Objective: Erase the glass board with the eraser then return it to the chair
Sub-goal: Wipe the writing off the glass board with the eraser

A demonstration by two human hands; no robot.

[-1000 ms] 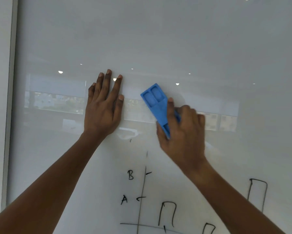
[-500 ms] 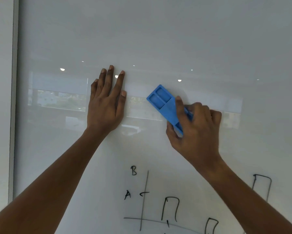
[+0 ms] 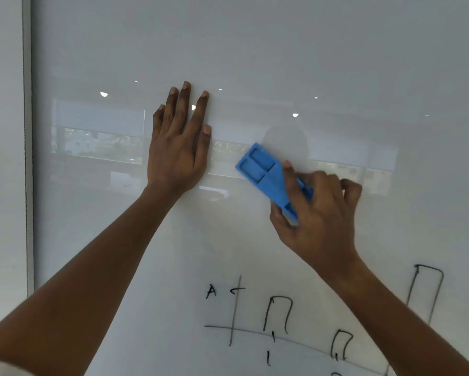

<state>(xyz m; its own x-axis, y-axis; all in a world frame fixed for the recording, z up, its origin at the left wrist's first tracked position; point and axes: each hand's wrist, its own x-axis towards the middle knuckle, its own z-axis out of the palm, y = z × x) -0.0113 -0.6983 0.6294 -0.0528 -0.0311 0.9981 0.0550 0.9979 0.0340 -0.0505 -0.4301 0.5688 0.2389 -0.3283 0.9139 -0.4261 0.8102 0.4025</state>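
The white glass board (image 3: 282,44) fills the view. My right hand (image 3: 317,215) grips a blue plastic eraser (image 3: 263,172) and presses it flat on the board, tilted up to the left. My left hand (image 3: 179,147) lies flat on the glass just left of the eraser, fingers spread, holding nothing. Black marker drawing (image 3: 276,313) sits below the hands: a letter A, two axes and several box-shaped pulses. The chair is out of view.
The board's grey left frame edge (image 3: 28,158) runs vertically beside a white wall strip (image 3: 2,158). Reflections of ceiling lights and a window show in the glass around the hands.
The letter B and the top of the vertical axis are gone from the board. My right hand and the eraser have shifted right and slightly down; the left hand stays pressed on the glass.
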